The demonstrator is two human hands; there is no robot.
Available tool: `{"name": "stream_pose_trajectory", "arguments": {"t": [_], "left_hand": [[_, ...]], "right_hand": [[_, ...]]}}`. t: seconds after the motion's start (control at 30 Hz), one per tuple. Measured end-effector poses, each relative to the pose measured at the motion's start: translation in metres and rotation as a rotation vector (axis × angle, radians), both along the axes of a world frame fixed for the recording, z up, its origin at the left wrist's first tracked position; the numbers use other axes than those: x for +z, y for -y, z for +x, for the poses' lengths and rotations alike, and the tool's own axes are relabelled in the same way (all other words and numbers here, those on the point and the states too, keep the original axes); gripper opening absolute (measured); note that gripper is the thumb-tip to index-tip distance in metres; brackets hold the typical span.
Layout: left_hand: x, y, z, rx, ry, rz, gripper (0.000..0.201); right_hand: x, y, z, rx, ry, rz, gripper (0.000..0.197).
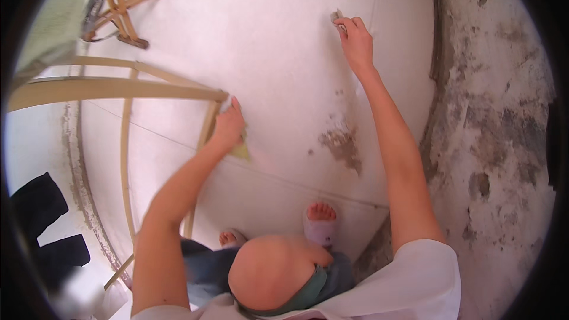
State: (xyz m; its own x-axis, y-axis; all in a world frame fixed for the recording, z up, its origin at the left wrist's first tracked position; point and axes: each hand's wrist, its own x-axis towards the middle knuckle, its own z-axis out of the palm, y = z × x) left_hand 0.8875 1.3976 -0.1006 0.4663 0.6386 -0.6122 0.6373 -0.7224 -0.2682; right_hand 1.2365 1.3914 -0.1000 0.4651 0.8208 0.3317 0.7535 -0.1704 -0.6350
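My right hand (357,44) reaches far forward over the pale floor. Its fingers are closed on a small greyish-white piece (336,19), whose kind I cannot make out. Beside the corner of a tan frame (118,88), my left hand (230,125) is bent with the index finger pointing forward. A yellow-green cloth-like piece (242,150) shows below this hand and seems to be held in it. The other fingers are partly hidden, and whether they touch the frame's leg I cannot tell.
A folding wooden stool (121,12) stands at the far left. Brown dirt (342,145) marks the floor between my arms. A stained, peeling wall (492,130) rises at the right. Black items (41,201) are at the left edge. My slippered foot (320,225) is below.
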Motion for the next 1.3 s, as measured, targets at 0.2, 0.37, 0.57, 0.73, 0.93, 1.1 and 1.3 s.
{"name": "stream_pose_trajectory", "arguments": {"t": [0.2, 0.37, 0.57, 0.73, 0.93, 1.1, 1.3], "left_hand": [[0.01, -0.004, 0.017, 0.026, 0.028, -0.112, 0.121], [0.008, -0.004, 0.009, 0.02, 0.057, -0.096, 0.121], [0.002, -0.004, 0.014, 0.029, 0.062, -0.06, 0.12], [0.002, -0.004, 0.013, 0.017, -0.005, -0.036, 0.118], [0.002, -0.007, 0.005, 0.051, 0.043, -0.06, 0.118], [0.009, -0.004, 0.008, 0.036, 0.123, -0.116, 0.117], [0.004, -0.006, 0.008, 0.016, 0.096, -0.103, 0.115]], "right_hand": [[0.007, 0.239, -0.168, 0.107, -0.92, -0.563, 0.028], [-0.033, 0.249, -0.174, 0.357, -0.723, -0.51, 0.024], [-0.055, 0.089, -0.04, 0.116, -0.201, -0.163, 0.016], [-0.007, -0.007, 0.026, -0.038, 0.188, -0.223, 0.013], [0.033, 0.088, -0.034, 0.04, -0.046, 0.101, 0.029], [0.016, 0.291, -0.13, -0.143, -0.235, -0.265, 0.033], [-0.021, 0.332, -0.138, -0.179, -0.235, -0.361, 0.034]]}}
